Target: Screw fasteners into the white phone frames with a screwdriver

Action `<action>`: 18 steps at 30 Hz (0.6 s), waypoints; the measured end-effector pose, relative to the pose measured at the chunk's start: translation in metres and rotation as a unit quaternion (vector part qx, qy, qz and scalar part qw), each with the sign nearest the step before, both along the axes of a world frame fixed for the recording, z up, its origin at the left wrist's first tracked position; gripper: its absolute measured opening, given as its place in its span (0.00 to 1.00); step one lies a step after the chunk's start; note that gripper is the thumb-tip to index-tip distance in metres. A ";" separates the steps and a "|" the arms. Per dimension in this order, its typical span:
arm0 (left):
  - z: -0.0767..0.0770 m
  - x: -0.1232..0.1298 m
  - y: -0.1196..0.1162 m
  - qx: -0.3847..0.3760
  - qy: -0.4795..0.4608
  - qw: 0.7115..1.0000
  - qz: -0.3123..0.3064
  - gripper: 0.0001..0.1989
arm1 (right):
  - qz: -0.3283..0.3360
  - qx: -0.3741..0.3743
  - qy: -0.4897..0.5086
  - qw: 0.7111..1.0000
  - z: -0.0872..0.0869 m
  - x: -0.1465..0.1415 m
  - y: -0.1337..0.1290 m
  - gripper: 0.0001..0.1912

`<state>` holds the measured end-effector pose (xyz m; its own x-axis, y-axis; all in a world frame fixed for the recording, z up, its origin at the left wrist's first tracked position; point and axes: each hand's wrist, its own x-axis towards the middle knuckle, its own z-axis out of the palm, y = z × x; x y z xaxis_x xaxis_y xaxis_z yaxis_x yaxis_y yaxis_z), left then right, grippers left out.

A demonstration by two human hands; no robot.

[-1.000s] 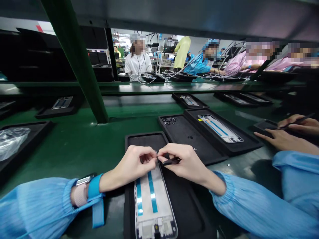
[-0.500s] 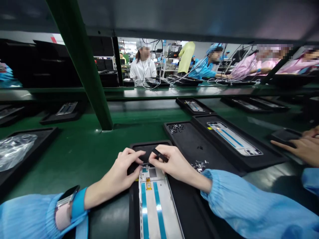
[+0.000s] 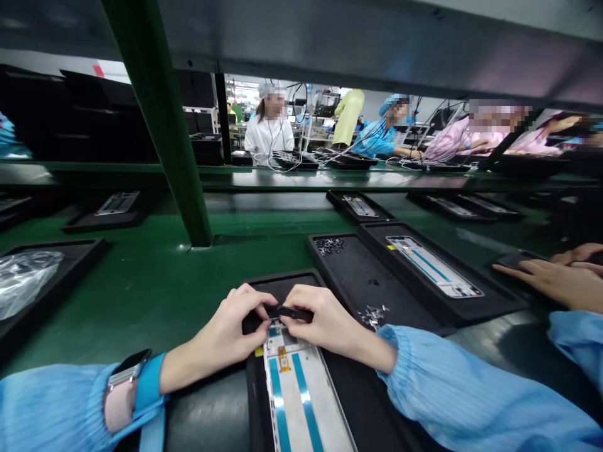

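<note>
A silvery phone frame (image 3: 300,402) with two blue strips and a small orange flex piece lies in a black foam tray (image 3: 257,402) in front of me. My left hand (image 3: 242,320) is at the frame's top end, thumb on its edge and fingers curled round the far corner. Pinched in my right hand (image 3: 320,317) is a black stick-like tool (image 3: 296,313), lying nearly level across the frame's top. Its tip is beside my left fingertips; any small part there is hidden by my fingers.
To the right, a black tray (image 3: 348,276) holds small dark parts (image 3: 328,245) and silvery bits (image 3: 374,316). Beyond it another tray carries a second phone frame (image 3: 436,267). A co-worker's hand (image 3: 556,276) is at far right. A green post (image 3: 174,157) rises at left, near a plastic bag (image 3: 28,282).
The black tool has tipped from slanting to nearly level, and my right hand has lowered slightly toward my left fingertips. The view has shifted a little.
</note>
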<state>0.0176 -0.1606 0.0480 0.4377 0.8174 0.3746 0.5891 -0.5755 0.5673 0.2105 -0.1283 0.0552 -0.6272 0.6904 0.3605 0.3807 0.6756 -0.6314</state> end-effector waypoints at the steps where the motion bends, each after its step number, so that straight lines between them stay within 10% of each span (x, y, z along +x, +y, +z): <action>1: 0.000 0.000 0.000 0.000 0.001 1.000 -0.001 0.14 | 0.002 0.005 -0.001 1.000 0.000 0.000 0.000 0.04; 18: 0.004 0.000 0.003 -0.005 0.000 1.000 -0.006 0.06 | 0.014 0.004 -0.003 1.000 -0.001 -0.002 0.000 0.06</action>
